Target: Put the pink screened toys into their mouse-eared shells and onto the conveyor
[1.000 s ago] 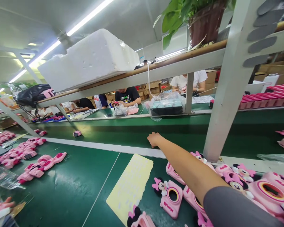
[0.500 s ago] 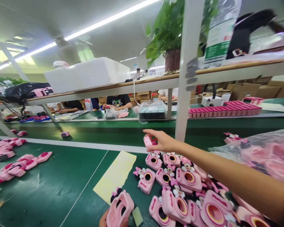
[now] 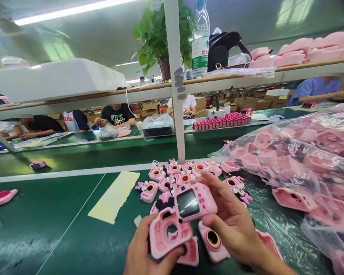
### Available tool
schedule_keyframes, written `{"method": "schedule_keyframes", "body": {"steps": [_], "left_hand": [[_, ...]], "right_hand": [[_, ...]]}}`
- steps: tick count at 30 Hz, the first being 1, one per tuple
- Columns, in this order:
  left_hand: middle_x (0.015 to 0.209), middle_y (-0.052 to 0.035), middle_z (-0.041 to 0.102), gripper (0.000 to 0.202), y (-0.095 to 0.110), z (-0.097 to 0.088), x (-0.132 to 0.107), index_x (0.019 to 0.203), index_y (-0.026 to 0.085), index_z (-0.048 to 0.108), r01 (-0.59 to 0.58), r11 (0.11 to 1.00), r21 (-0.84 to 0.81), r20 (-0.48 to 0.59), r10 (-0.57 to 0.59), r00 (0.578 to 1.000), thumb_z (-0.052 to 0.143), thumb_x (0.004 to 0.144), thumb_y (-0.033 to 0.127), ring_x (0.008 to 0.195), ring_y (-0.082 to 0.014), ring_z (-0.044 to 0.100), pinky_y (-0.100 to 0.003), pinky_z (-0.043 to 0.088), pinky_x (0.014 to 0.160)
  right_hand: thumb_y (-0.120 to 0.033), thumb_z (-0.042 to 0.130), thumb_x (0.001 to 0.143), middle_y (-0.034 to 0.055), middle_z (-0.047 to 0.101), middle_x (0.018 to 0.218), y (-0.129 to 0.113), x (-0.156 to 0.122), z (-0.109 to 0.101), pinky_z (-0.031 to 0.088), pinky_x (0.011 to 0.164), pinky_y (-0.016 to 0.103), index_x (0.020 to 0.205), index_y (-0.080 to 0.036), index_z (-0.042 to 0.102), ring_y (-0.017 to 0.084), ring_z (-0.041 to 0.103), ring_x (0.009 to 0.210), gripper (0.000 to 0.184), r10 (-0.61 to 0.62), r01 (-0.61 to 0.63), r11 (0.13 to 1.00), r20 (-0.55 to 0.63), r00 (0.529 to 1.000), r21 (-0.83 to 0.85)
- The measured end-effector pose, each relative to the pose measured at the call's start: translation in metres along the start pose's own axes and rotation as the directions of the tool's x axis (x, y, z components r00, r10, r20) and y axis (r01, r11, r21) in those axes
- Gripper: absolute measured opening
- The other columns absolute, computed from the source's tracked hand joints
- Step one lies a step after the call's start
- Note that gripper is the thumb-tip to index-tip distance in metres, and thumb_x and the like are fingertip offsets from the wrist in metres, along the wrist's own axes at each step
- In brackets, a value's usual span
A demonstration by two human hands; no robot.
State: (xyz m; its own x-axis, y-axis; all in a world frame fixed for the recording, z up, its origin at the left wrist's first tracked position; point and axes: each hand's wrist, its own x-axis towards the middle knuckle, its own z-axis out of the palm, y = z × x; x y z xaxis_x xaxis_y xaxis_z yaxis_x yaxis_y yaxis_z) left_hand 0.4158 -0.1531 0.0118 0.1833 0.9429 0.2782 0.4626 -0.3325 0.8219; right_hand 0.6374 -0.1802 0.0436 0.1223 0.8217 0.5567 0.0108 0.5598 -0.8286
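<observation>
My left hand (image 3: 145, 244) grips a pink camera-shaped silicone case (image 3: 157, 238) with black mouse ears, its hollow back facing me and a round lens hole through it. Between the fingers and thumb of my right hand (image 3: 232, 217) is a pink toy camera (image 3: 208, 202), its dark screen and small buttons turned toward me. The camera's lower left corner overlaps the upper right of the case; whether they touch I cannot tell. Beneath and behind them lie several more pink cases, one of them (image 3: 213, 238) with a yellow-ringed lens hole just under the camera.
A clear plastic bag (image 3: 312, 152) full of pink cases covers the right side. Yellow paper (image 3: 116, 196) lies left of the cases on the green table (image 3: 65, 214). A white post (image 3: 176, 114) rises behind, joined to a shelf. Several people sit across the line.
My right hand has come back from over the conveyor with the toy camera, close to my left hand. The left hand's case is higher and further right. My view has turned right.
</observation>
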Motion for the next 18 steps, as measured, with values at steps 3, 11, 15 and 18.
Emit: {"method": "schedule_keyframes", "body": {"steps": [3, 11, 15, 18], "left_hand": [[0.108, -0.0056, 0.072, 0.058, 0.032, 0.015, 0.003, 0.117, 0.025, 0.059, 0.003, 0.999, -0.041, 0.168, 0.003, 0.986, 0.081, 0.067, 0.044, 0.091, -0.023, 0.069, -0.034, 0.058, 0.078], [0.116, -0.0042, 0.064, 0.047, 0.045, 0.036, 0.005, 0.12, 0.029, 0.054, -0.052, 0.998, -0.039, 0.402, 0.064, 0.913, 0.072, 0.078, 0.022, 0.103, -0.0208, 0.063, -0.035, 0.053, 0.087], [0.118, -0.0027, 0.06, 0.056, 0.036, 0.035, 0.007, 0.121, 0.031, 0.053, -0.087, 0.996, 0.026, 0.395, 0.07, 0.916, 0.066, 0.074, 0.006, 0.105, -0.0202, 0.06, -0.037, 0.052, 0.092], [0.119, -0.0009, 0.057, 0.061, 0.033, 0.036, 0.01, 0.122, 0.033, 0.052, -0.073, 0.997, 0.038, 0.412, 0.051, 0.91, 0.065, 0.072, 0.001, 0.106, -0.0189, 0.06, -0.036, 0.051, 0.093]], "right_hand": [[-0.047, 0.06, 0.094, 0.0118, 0.06, 0.138, -0.005, -0.031, 0.001, 0.059, 0.094, 0.036, 0.149, -0.037, 0.038, 0.028, 0.064, 0.121, 0.061, 0.031, -0.03, 0.999, -0.065, 0.997, 0.012], [-0.044, 0.058, 0.095, 0.0098, 0.05, 0.149, 0.008, -0.079, -0.037, 0.046, 0.111, 0.048, 0.155, -0.036, 0.029, 0.032, 0.049, 0.137, 0.067, 0.135, -0.097, 0.889, 0.053, 0.989, -0.447], [-0.039, 0.065, 0.091, 0.0077, 0.051, 0.148, -0.002, -0.072, -0.053, 0.047, 0.111, 0.05, 0.152, -0.037, 0.036, 0.033, 0.047, 0.138, 0.067, 0.241, -0.066, 0.717, 0.157, 0.958, -0.694], [-0.04, 0.07, 0.087, 0.0071, 0.061, 0.137, -0.012, -0.059, -0.055, 0.053, 0.103, 0.047, 0.144, -0.036, 0.047, 0.032, 0.059, 0.126, 0.062, 0.255, -0.018, 0.659, 0.2, 0.946, -0.752]]}}
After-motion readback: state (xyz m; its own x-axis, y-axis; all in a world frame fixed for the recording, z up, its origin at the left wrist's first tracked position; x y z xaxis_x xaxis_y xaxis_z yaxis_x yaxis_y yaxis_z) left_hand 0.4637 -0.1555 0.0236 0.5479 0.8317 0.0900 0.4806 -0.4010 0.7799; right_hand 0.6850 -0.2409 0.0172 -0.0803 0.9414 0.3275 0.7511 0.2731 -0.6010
